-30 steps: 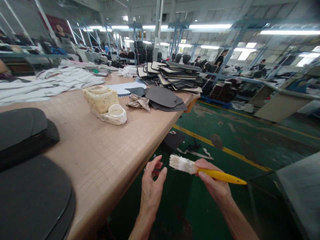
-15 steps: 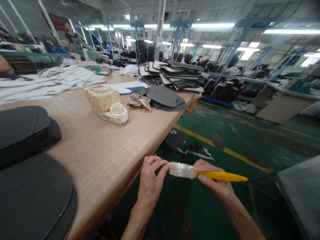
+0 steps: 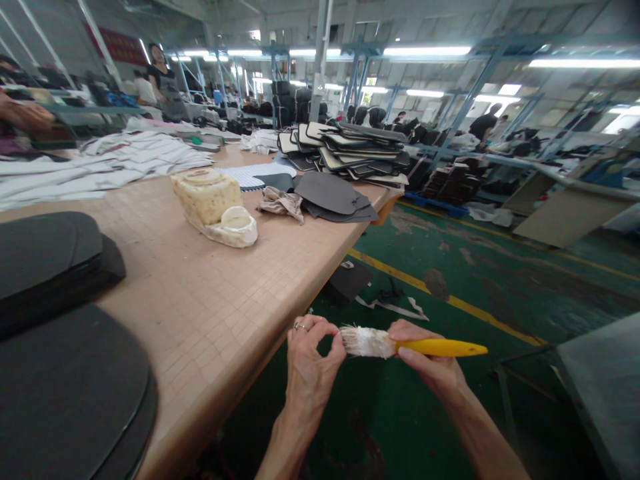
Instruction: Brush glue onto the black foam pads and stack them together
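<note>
Brush: one | right hand: grip closed round it | left hand: grip pinching it

I see a small brush with a slim yellow handle and a tuft of pale, whitish bristles — clumped, ragged, a little splayed at the tip. It is held nearly level in the air, handle pointing right and bristles left, low in my view, over the green floor just off the edge of the table. My right hand grips it where handle meets bristles; my left hand pinches the bristle tips between thumb and forefinger.
</note>
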A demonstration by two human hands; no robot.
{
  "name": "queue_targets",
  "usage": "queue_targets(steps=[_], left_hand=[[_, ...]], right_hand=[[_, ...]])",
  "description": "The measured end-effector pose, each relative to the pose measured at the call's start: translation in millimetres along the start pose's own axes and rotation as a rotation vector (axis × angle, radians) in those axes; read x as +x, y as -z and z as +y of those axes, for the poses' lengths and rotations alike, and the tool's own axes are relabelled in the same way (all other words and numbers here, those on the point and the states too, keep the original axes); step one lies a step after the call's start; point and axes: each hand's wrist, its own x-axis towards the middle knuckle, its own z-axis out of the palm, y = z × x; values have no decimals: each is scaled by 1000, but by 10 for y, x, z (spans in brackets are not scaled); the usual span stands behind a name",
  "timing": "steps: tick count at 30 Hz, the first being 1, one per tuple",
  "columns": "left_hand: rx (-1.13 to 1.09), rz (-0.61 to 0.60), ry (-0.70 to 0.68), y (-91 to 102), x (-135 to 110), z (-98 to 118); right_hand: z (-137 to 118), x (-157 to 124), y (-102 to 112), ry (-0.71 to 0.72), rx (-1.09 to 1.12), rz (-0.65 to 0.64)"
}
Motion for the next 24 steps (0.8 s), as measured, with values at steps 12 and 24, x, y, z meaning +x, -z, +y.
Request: queue_targets(steps=[12, 24], left_hand=[[-302, -103, 170, 172, 10, 205], [-192, -77, -3, 76, -71, 137]], right_hand=[[156, 85, -8, -243, 360, 241], [92, 98, -317, -395, 510, 335]])
